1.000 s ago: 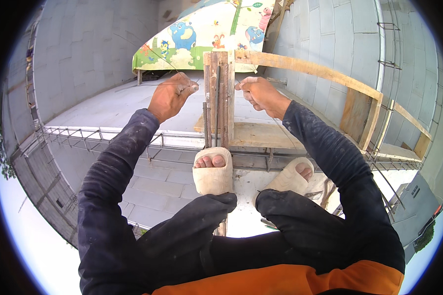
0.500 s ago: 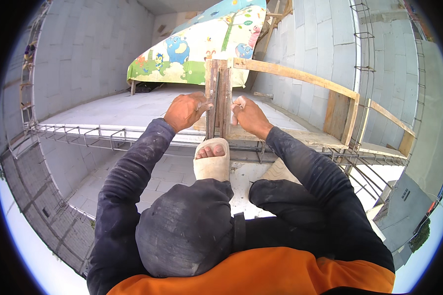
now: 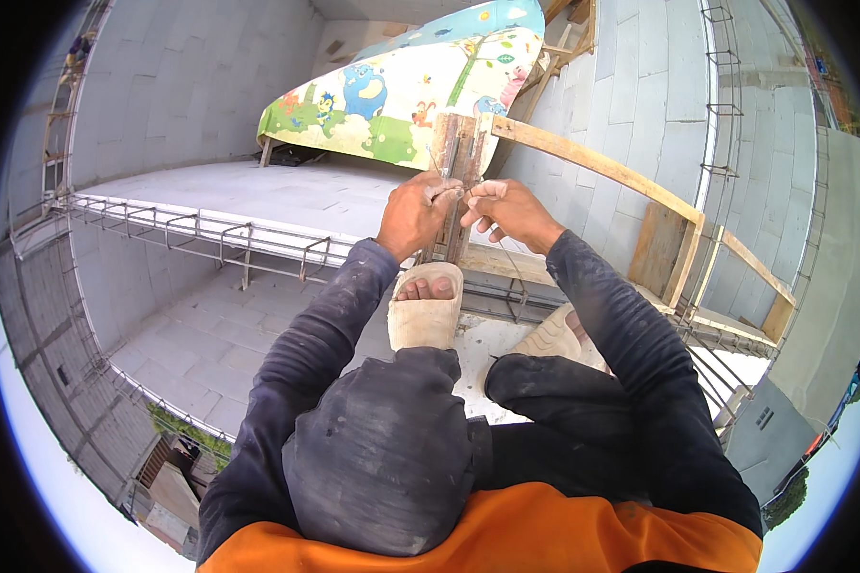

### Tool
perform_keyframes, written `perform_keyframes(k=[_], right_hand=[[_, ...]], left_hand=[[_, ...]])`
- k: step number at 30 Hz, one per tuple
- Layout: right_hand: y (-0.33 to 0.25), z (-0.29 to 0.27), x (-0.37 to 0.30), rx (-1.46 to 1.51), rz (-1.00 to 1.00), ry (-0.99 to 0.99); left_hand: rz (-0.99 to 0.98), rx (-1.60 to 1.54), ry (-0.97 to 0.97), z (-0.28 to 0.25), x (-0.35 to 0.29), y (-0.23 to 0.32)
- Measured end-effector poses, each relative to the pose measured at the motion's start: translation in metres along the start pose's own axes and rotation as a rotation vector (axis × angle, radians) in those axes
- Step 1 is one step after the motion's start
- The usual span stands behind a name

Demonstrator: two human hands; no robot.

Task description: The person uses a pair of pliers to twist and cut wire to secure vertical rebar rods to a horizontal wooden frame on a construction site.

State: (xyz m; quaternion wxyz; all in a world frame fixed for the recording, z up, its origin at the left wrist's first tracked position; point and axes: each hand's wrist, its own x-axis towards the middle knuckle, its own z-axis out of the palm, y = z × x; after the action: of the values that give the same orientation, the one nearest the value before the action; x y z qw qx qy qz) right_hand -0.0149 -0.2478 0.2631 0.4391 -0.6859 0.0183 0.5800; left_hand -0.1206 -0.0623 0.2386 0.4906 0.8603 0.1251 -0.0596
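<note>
My left hand and my right hand come close together over a narrow wooden form of boards. Fingers of both are pinched on what looks like thin wire, one strand of which sticks up beside my left hand. On the right hand, the lower fingers are loosely curled and apart from the pinch. Below the hands, steel rebar runs crosswise, partly hidden by a board. My left foot, in a pale sandal, rests at the near end of the form.
A long wooden frame reaches off to the right. A cartoon-printed sheet covers something beyond the form. A rebar cage runs left along a wall top, with drops to lower floors on both sides. My other sandal stands on a pale ledge.
Both hands have come together over the form, the left moving right. Before, they were apart on either side of it. My view has shifted slightly to the left.
</note>
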Motion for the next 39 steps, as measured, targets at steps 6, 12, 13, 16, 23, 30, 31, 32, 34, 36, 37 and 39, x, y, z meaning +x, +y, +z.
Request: perform_keyframes(k=[6,12,13,16,23,30,31,32,34,36,37,39], right_hand=[[0.001,-0.008,0.003,0.124,0.023,-0.018],[-0.008,-0.018,0.006,0.245,0.1,-0.095],[-0.01,-0.019,0.006,0.271,0.106,-0.11],[-0.012,-0.019,0.006,-0.049,-0.071,-0.243],[-0.01,-0.019,0.011,-0.012,0.015,-0.183],[0.016,-0.013,0.017,-0.403,-0.388,0.068],[0.019,-0.012,0.018,-0.42,-0.371,0.084],[0.022,-0.011,0.018,-0.428,-0.35,0.086],[0.027,-0.013,0.019,-0.504,-0.365,0.154],[0.03,-0.018,0.019,-0.549,-0.369,0.182],[0.032,-0.021,0.02,-0.561,-0.367,0.182],[0.035,-0.027,0.02,-0.573,-0.371,0.173]], left_hand=[[0.104,0.042,-0.071,0.001,0.013,0.003],[-0.02,0.049,-0.111,0.01,-0.001,0.019],[-0.001,0.053,-0.106,0.01,-0.004,0.021],[0.01,0.052,-0.099,0.01,-0.006,0.02],[-0.189,-0.298,-0.231,0.0,-0.001,0.007],[-0.164,0.133,-0.308,-0.025,0.011,0.003],[-0.128,0.264,-0.335,-0.029,0.014,0.003],[-0.09,0.313,-0.381,-0.032,0.019,0.004],[0.017,0.412,-0.428,-0.038,0.027,0.006],[0.045,0.456,-0.475,-0.044,0.033,0.008],[0.053,0.481,-0.497,-0.047,0.035,0.009],[0.051,0.455,-0.546,-0.053,0.04,0.01]])
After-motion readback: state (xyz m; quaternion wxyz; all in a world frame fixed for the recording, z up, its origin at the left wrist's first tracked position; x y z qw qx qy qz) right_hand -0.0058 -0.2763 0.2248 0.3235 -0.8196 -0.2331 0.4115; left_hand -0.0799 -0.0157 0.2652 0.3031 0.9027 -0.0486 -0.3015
